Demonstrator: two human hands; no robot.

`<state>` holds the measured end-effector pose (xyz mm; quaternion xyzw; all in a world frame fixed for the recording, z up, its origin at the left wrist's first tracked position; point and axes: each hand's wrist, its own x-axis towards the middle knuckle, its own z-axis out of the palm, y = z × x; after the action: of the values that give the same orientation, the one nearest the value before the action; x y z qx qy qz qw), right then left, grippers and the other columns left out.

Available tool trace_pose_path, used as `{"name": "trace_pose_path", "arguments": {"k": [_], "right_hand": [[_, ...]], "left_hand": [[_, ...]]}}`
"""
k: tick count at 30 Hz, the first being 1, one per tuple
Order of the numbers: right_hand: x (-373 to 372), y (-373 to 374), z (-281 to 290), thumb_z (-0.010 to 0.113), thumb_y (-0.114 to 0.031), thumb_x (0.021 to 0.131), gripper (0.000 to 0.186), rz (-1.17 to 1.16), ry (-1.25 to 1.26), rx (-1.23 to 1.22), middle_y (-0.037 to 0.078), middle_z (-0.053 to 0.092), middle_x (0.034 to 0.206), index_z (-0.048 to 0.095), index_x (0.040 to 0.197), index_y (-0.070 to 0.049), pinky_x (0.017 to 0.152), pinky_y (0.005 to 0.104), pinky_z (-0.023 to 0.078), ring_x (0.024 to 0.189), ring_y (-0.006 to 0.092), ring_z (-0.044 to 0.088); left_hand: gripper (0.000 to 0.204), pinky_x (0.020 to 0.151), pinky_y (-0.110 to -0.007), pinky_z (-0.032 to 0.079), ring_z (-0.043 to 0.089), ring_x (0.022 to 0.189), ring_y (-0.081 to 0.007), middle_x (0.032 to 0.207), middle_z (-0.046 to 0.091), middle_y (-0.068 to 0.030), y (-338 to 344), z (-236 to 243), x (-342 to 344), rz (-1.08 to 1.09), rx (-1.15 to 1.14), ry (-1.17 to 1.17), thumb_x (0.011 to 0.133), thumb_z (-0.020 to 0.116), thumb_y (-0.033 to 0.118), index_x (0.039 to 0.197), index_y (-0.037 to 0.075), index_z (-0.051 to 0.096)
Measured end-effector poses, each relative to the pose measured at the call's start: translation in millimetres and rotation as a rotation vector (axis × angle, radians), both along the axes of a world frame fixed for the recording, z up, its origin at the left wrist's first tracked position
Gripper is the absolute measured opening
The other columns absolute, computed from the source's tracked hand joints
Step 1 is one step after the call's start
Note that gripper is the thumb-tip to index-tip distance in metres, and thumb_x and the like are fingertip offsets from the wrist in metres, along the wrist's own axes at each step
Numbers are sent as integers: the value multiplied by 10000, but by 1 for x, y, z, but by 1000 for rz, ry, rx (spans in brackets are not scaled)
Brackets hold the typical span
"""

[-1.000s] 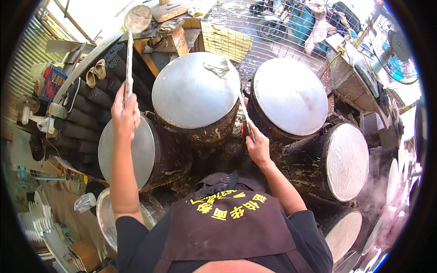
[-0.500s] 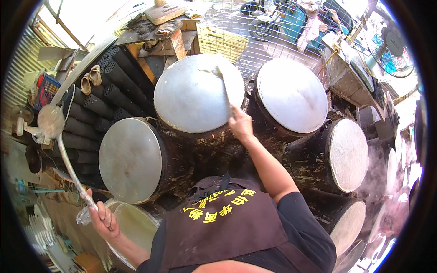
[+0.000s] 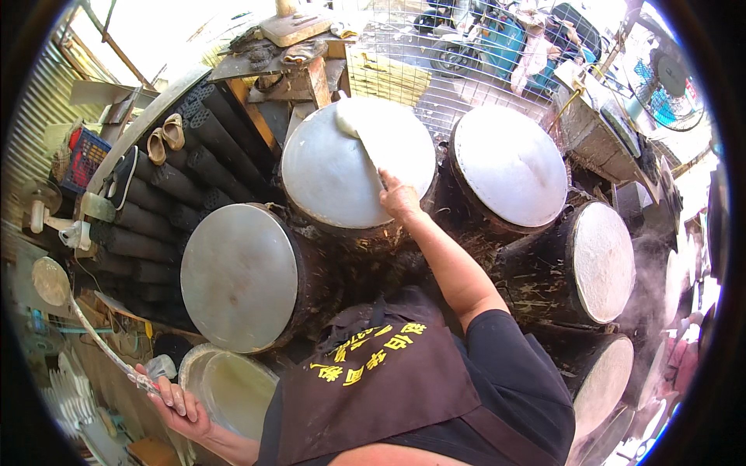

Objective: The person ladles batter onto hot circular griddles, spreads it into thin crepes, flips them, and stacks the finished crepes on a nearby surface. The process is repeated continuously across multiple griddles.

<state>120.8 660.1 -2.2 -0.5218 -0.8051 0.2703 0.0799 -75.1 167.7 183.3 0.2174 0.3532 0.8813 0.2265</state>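
Note:
In my left hand (image 3: pixel 177 400) is the end of a long-handled ladle (image 3: pixel 101 342); its fingers are wrapped round the handle. The ladle's round, pale-coated head hangs out at the far left, away from the hotplates. My right hand (image 3: pixel 400 200) grips a long flat scraper (image 3: pixel 371 153), laid slantwise across the far middle hotplate (image 3: pixel 318 175). A whitish clump (image 3: pixel 347 120) sits at the scraper's tip, near the plate's far edge. Close to my left hand stands a round tub (image 3: pixel 192 359) of pale liquid. The left hotplate (image 3: pixel 238 278) looks bare and grey.
More drum-shaped stoves with round tops curve to the right: a pale one (image 3: pixel 510 165), a whiter-coated one (image 3: pixel 604 262) and a lower one (image 3: pixel 604 384). Steam rises at the far right. Black coal cylinders (image 3: pixel 167 182) with shoes on them are stacked left. A wire fence (image 3: pixel 404 46) stands behind.
The ladle's head has swung left and down, outward from the stoves. My right hand's scraper has shifted across the plate, and a whitish clump now shows at its tip. The view has shifted slightly.

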Motion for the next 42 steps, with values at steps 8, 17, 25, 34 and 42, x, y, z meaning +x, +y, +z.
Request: {"name": "trace_pose_path", "arguments": {"k": [8,17,25,34,42], "right_hand": [[26,50,-13,525,-105,864,442,-219,189,-99,144,652,1140,555,1297,-190,958,368,491,1012,277,649],[51,86,-4,520,-136,893,457,-84,290,-110,69,631,1230,520,1345,-208,917,340,517,1032,219,652],[12,42,21,511,-101,900,383,269,32,4,43,664,1171,599,1257,-209,821,272,531,921,134,667],[28,125,-28,548,-18,826,453,190,222,-23,153,672,1090,607,1239,-197,840,354,532,929,245,661],[40,158,-19,528,19,784,466,198,322,-45,190,652,1129,618,1217,-127,898,350,515,1018,238,645]], "left_hand": [[570,307,-171,277,262,471,-46,748,327,-9,-8,5,-5,6,-14,21,1021,426,154,1499,81,125],[560,297,-172,280,294,457,-47,730,336,-15,9,10,40,102,-8,-62,1027,412,175,1500,93,125],[562,310,-175,294,304,479,-53,742,343,-19,42,18,80,86,-5,-86,1027,407,169,1502,88,116],[513,279,-177,274,291,474,-57,747,339,-25,52,15,110,96,-4,-106,1035,373,158,1488,59,154],[508,296,-192,284,296,470,-66,740,341,-29,54,13,124,99,16,-121,1041,354,169,1488,50,144]]}}
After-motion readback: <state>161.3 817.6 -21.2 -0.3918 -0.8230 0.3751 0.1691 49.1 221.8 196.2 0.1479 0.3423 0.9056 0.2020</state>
